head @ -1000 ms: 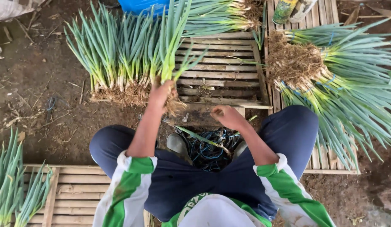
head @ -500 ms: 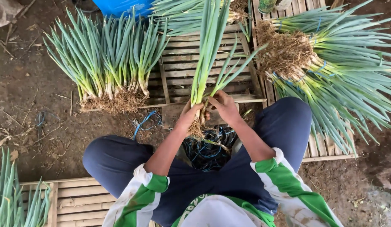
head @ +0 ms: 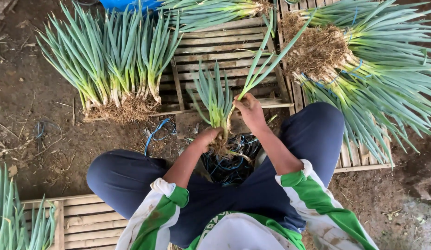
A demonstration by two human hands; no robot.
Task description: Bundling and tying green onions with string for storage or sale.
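Observation:
My left hand (head: 208, 137) grips the root end of a small bunch of green onions (head: 216, 99), held upright over my lap. My right hand (head: 249, 111) is closed on a single long green leaf (head: 266, 62) that runs up and to the right from the bunch. A tangle of blue and dark string (head: 229, 162) lies between my knees, just under the roots. I squat in dark trousers (head: 132, 178) and a white shirt with green sleeve bands.
A row of green onions (head: 109, 69) lies at the left edge of a wooden slat pallet (head: 224, 46). A big tied pile (head: 363, 60) lies on the right. More onions (head: 11, 222) and another pallet (head: 81, 217) sit lower left. Dirt ground (head: 30, 139) surrounds.
The left hand took a bunch from the row and brought it to my lap. The right hand joined it and now pulls one leaf aside from the bunch.

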